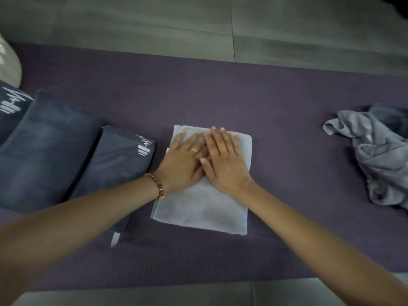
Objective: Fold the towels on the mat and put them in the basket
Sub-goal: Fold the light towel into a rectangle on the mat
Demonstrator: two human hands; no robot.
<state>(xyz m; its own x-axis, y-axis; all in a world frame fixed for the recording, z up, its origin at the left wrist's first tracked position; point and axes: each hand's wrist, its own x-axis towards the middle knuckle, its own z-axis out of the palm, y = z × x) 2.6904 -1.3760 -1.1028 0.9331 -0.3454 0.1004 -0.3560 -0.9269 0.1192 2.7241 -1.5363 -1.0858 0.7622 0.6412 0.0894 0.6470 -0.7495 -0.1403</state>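
A white towel [203,206], folded into a rectangle, lies in the middle of the purple mat [220,89]. My left hand [183,162] and my right hand [225,160] both press flat on its far half, fingers spread, side by side and touching. Neither hand grips anything. To the left lie two folded dark blue towels, a large one [44,151] and a smaller one [114,164] with a white logo. A crumpled light grey towel [379,155] sits at the right edge of the mat. No basket can be made out for certain.
A pale rounded object [8,60] shows at the far left edge. Another dark blue piece with a white logo [11,102] lies behind the large folded towel. Grey tiled floor [198,25] surrounds the mat.
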